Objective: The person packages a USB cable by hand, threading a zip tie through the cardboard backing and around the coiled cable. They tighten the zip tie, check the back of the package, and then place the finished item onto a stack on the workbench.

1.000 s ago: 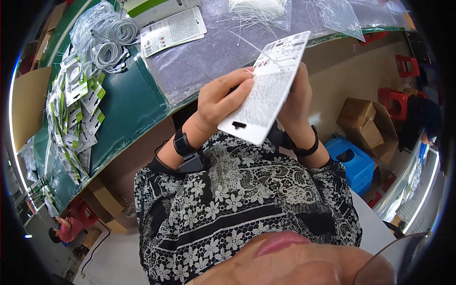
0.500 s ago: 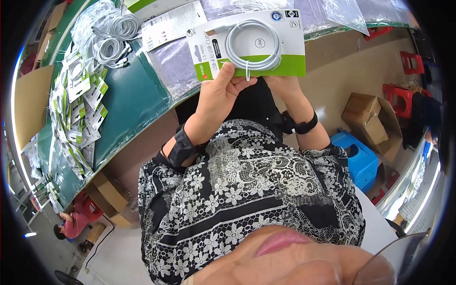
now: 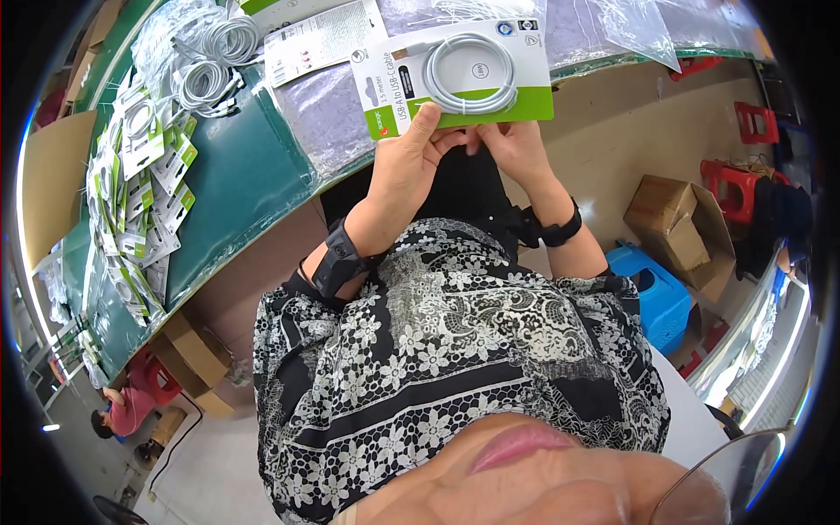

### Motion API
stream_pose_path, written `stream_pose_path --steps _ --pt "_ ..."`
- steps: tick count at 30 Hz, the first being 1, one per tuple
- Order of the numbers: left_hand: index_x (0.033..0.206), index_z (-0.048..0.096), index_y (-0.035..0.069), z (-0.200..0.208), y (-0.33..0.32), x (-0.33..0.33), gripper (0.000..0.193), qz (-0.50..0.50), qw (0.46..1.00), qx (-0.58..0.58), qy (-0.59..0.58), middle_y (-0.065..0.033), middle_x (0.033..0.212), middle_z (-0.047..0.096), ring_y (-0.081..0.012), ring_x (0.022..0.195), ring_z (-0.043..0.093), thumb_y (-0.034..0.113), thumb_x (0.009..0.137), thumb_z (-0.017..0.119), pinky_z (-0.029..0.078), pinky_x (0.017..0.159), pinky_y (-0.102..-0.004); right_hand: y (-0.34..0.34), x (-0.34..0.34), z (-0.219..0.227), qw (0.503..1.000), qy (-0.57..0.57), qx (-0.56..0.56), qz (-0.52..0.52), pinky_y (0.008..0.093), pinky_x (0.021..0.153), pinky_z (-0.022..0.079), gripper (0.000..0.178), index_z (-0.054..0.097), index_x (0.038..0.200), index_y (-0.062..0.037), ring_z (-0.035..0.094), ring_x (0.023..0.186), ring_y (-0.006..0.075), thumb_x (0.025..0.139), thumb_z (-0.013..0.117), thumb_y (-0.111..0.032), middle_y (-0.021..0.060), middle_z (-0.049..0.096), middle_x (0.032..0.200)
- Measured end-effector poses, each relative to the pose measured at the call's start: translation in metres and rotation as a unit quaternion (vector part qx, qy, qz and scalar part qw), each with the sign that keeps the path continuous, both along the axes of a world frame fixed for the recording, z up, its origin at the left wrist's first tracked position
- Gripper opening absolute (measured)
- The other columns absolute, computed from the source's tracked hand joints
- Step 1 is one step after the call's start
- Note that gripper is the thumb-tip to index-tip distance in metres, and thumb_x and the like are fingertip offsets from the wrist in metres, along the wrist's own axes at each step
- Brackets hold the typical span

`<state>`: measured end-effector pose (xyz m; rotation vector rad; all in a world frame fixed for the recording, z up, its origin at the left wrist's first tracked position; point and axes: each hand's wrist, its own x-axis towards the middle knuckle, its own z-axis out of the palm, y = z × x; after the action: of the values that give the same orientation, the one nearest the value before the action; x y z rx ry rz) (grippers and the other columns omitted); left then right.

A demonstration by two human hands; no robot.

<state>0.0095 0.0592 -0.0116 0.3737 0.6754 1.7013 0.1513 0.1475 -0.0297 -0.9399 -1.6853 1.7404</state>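
Observation:
In front of me is a white and green backing card (image 3: 529, 74) carrying a coiled white USB cable (image 3: 430, 77), its metal plug toward the upper left. My left hand (image 3: 405, 164) grips the card's lower left part, thumb on the front face and the other fingers behind it. Just under the bottom edge, my right hand (image 3: 518, 156) has thumb and fingers drawn together close to the left fingertips. The card partly hides those fingers, so whatever they pinch behind it cannot be made out.
Finished-looking carded cables (image 3: 140, 206) lie piled along the green table (image 3: 236, 188) at left. Loose coiled white cables (image 3: 207, 83) sit beyond them, near another printed card (image 3: 319, 44) and a clear plastic bag (image 3: 639, 31). A cardboard box (image 3: 669, 223) and blue stool (image 3: 652, 293) stand at right.
A thin white tie loop that hung below the coil no longer shows. My right hand has shifted left, its fingertips now meeting near the left fingers under the card. The card's right side has drawn slightly inward.

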Motion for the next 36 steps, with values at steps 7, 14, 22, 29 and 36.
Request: stream_pose_path --steps 7,14,22,29,36 --pt "0.116 0.052 -0.004 -0.007 0.000 -0.007 0.029 0.068 0.990 -0.052 0.110 -0.0150 0.105 0.064 -0.0270 0.091 0.066 0.015 0.095 0.055 0.057 0.077 -0.0346 0.017 0.007 0.007 0.962 0.205 -0.085 -0.162 0.0349 0.093 0.045 0.034 0.046 0.125 0.0006 0.053 0.107 0.0186 0.092 0.051 -0.005 0.0130 0.052 0.117" --pt "0.115 0.052 -0.006 -0.004 0.006 -0.030 0.027 0.040 0.985 -0.055 0.156 -0.0153 0.106 0.062 -0.0262 0.090 0.066 0.008 0.092 0.058 0.058 0.076 -0.0369 0.026 0.006 0.027 0.969 0.192 0.078 -0.135 0.0339 0.094 0.042 0.062 0.032 0.139 -0.0006 0.047 0.108 0.0222 0.086 0.062 -0.010 0.0143 0.046 0.119" --pt "0.115 0.052 -0.004 -0.014 0.002 0.002 0.029 0.051 0.986 -0.052 0.148 -0.0102 0.107 0.062 -0.0194 0.096 0.062 0.001 0.088 0.061 0.055 0.082 -0.0348 0.020 -0.021 0.028 0.910 -0.053 0.364 -0.191 0.0344 0.092 0.041 0.059 0.041 0.136 -0.0062 0.047 0.109 0.0238 0.085 0.067 -0.021 0.0131 0.048 0.117" --pt "0.114 0.054 -0.001 -0.012 0.013 0.021 0.029 0.104 0.991 -0.037 0.073 -0.0081 0.108 0.062 -0.0153 0.099 0.060 0.000 0.086 0.063 0.052 0.084 -0.0318 0.012 -0.030 0.028 0.855 -0.068 0.471 -0.209 0.0362 0.084 0.043 0.051 0.045 0.128 0.0000 0.048 0.096 0.0273 0.084 0.065 -0.015 0.0151 0.045 0.105" --pt "0.112 0.057 0.002 -0.012 0.009 0.016 0.026 0.094 0.993 -0.064 0.036 -0.0078 0.106 0.063 -0.0160 0.094 0.063 0.003 0.086 0.064 0.054 0.080 -0.0300 0.015 -0.021 0.028 0.850 -0.079 0.486 -0.188 0.0349 0.077 0.045 0.046 0.047 0.126 0.0007 0.050 0.089 0.0275 0.089 0.062 -0.022 0.0145 0.047 0.102"
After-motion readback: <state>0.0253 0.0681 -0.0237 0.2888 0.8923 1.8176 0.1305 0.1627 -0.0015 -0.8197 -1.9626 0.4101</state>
